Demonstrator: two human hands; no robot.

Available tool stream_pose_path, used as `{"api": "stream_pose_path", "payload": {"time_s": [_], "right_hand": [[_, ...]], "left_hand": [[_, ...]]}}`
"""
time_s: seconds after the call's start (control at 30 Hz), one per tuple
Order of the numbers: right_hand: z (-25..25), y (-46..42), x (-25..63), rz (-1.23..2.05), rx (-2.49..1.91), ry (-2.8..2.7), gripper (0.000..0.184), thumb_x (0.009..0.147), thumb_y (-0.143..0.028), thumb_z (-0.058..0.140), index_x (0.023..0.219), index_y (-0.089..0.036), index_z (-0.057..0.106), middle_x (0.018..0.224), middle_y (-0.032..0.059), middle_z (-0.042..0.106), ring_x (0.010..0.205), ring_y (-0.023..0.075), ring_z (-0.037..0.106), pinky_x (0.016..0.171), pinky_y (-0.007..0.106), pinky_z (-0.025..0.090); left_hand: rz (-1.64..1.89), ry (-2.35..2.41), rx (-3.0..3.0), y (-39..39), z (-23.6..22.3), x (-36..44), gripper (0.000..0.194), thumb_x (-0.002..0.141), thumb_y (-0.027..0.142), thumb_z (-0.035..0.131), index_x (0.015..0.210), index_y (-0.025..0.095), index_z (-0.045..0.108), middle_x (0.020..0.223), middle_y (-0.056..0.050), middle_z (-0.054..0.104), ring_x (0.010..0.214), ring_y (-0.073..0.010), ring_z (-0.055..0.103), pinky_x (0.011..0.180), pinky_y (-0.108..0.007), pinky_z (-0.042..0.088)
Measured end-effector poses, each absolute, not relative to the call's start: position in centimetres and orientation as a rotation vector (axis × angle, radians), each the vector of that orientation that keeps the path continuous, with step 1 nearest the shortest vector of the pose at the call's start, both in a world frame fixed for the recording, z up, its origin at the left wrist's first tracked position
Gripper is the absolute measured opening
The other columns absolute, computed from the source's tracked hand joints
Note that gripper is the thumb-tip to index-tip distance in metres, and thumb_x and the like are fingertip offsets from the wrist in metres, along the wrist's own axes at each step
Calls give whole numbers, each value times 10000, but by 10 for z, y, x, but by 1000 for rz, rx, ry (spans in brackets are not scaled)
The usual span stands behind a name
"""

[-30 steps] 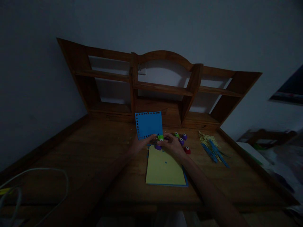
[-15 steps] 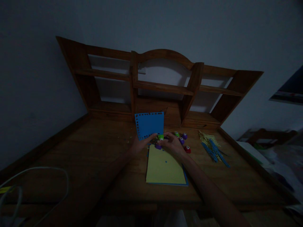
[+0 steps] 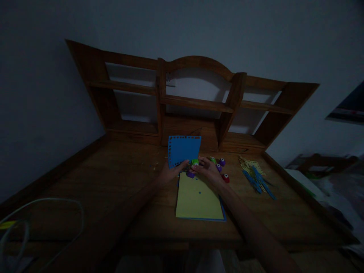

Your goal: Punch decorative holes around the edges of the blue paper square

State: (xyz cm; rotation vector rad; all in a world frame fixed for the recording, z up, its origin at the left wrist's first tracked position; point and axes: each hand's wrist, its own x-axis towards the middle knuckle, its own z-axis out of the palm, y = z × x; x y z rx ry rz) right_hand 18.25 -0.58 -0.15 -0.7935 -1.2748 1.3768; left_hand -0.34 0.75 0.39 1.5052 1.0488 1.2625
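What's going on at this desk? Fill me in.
A person's left hand holds up a blue sheet with several perforated edges; the right hand grips a green punch near the sheet's lower right corner. Yellow paper lies below on the desk, a red punch sits beside that right hand, and blue strips lie farther right.

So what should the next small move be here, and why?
Perhaps squeeze the green punch in the right hand: it sits at the lower right corner of the blue sheet, which the left hand holds, and its right edge shows no clear holes, unlike the top.
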Motion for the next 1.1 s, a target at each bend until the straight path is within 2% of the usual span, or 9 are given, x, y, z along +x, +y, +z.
{"api": "stream_pose_path", "payload": {"time_s": [0.23,0.57,0.83,0.93,1.1], "right_hand": [[4,-10,181,1444,-844,-1213,331,684,-264,787,974,-161,665,927,63,686,723,145,667,737,277,538],[-5,-4,185,1437,-832,-1260,299,727,-276,755,986,-156,668,932,70,678,708,147,663,729,296,540],[1,-11,181,1424,-861,-1233,269,709,-297,767,924,-166,674,832,33,664,663,122,618,666,261,499],[3,-13,181,1379,-910,-1158,255,662,-283,798,858,-174,677,817,17,657,680,112,602,640,234,465],[9,-15,182,1357,-971,-1118,292,569,-278,842,791,-173,684,806,22,664,714,138,600,672,263,450]], "left_hand": [[1265,970,1501,13,-3,-3,368,748,412,678,991,138,647,1028,-121,695,865,-220,667,831,-394,541],[1266,939,1509,11,-2,-3,421,735,442,688,1016,133,636,1036,-133,692,886,-236,664,842,-417,537],[1275,923,1527,15,-10,-3,440,733,468,685,1017,137,626,1055,-122,691,907,-242,662,832,-393,544],[1263,922,1502,17,-15,-3,429,727,465,691,1004,144,629,1044,-115,694,892,-237,664,817,-388,550],[1220,882,1501,17,-18,-3,405,731,435,694,993,131,633,1083,-134,678,916,-237,657,851,-409,537]]}}
